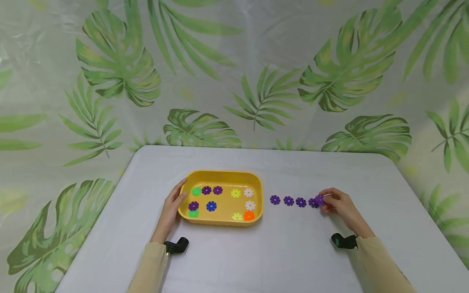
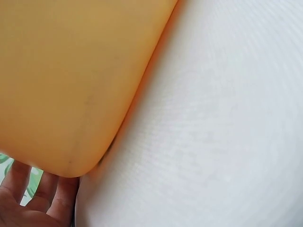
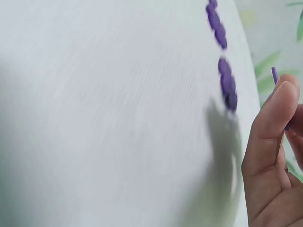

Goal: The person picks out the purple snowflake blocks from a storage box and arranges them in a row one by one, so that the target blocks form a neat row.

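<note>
A yellow plastic tray stands on the table with several snowflake-shaped discs in it, among them purple, green, white and yellow ones. My left hand grips the tray's left end, thumb at the rim; in the left wrist view its fingers lie along the tray's outer wall. Between thumb and fingers my right hand pinches a purple snowflake disc, seen edge-on in the right wrist view. That disc overlaps the right end of a row of purple snowflake discs on the table.
Inside the tray, an orange disc lies at the front right and a blue disc left of the middle. White cloth covers the table. A leaf-patterned curtain hangs behind its far edge.
</note>
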Tool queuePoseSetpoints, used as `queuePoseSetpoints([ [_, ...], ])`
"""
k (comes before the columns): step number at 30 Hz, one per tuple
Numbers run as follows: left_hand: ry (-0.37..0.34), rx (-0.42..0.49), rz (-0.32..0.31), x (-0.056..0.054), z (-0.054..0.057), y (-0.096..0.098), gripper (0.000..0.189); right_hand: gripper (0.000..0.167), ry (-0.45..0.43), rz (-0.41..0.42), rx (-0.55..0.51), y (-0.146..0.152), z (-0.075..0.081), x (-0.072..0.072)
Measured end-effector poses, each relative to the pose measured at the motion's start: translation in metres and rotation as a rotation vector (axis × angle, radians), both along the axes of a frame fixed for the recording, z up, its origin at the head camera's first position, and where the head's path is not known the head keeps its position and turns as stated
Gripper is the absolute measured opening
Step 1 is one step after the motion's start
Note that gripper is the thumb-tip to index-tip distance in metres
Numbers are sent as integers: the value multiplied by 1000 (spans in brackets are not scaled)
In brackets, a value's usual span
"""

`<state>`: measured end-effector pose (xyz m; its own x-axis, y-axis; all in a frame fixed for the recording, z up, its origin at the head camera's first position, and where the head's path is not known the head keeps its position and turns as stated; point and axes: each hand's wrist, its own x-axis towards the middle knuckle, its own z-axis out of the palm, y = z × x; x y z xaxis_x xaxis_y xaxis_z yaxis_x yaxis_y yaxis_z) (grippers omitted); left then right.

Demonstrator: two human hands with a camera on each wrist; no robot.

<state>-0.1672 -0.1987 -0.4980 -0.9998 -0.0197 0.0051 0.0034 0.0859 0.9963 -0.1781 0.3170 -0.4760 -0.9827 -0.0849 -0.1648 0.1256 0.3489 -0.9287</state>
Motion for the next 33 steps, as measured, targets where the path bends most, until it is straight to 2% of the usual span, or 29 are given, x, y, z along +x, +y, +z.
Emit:
queuePoseSetpoints([
  [7,-25,19,-11,2,4,0,46,32,1,-45,41,20,-7,8],
  [11,-31,44,-17,7,16,3,46,32,3,-54,83,22,-8,8],
  [15,-36,40,-25,12,28,6,47,30,28,-39,175,20,-8,8],
  [19,-36,26,-29,13,31,7,47,27,76,-29,301,17,-5,8],
  [21,-36,26,-27,14,31,6,47,27,96,-31,306,14,-2,7],
  [23,-37,28,-23,14,30,5,47,27,103,-23,263,11,2,5],
  [27,-35,37,-20,15,30,6,47,32,68,28,107,-3,15,0],
  [33,-33,40,-22,13,30,7,47,38,34,126,-48,-51,38,-7],
])
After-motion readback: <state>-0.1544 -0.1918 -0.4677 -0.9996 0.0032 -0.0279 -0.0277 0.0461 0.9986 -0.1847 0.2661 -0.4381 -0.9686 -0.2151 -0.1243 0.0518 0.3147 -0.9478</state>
